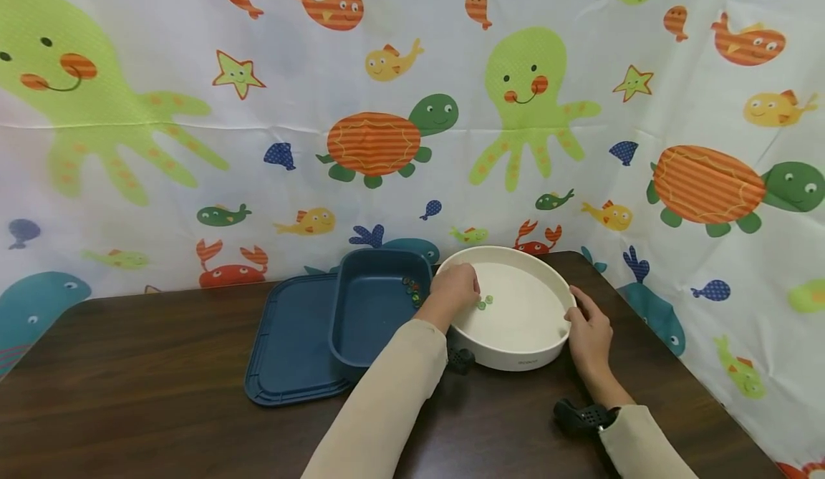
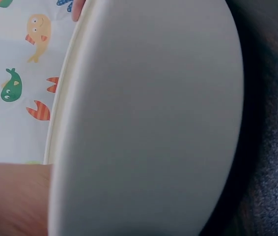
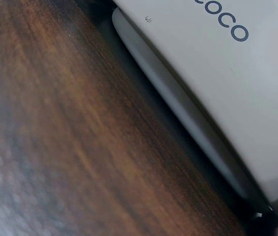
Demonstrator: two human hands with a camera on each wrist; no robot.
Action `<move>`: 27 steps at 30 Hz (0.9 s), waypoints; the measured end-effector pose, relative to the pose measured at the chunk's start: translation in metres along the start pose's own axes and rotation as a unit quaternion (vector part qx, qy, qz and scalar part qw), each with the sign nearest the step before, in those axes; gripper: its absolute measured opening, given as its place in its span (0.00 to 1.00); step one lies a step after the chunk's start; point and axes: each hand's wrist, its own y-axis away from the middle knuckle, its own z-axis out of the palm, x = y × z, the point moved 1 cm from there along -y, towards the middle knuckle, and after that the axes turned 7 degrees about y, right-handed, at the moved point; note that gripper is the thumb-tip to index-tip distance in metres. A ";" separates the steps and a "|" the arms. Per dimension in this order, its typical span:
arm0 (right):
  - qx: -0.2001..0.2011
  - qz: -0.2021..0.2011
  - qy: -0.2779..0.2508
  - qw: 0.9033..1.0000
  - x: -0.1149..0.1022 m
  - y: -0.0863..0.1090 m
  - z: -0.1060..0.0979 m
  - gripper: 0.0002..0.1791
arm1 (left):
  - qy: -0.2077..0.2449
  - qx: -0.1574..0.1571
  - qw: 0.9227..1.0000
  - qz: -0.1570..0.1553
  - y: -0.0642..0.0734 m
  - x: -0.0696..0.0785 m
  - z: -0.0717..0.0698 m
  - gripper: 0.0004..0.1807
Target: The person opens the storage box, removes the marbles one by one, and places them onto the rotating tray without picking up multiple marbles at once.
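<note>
A round white tray with a raised rim stands on the table. My left hand reaches over its left rim with fingers curled down inside; I cannot tell what they hold, as the fingertips are hidden. Right by those fingers, a few small green pieces lie on the tray's floor. At the right rim, my right hand grips the tray, thumb at the top edge and fingers along the outside. The tray's outer wall fills the left wrist view; dark lettering shows on it in the right wrist view.
Left of the tray sits a deep blue bin, with several small green and reddish pieces at its right side. It overlaps a flat blue lid or tray. A sea-animal curtain hangs behind the dark wooden table.
</note>
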 end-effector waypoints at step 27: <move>-0.002 -0.005 -0.009 1.000 -0.002 0.002 -0.001 0.32 | 0.090 0.067 0.994 0.007 0.023 -0.017 -0.049 0.11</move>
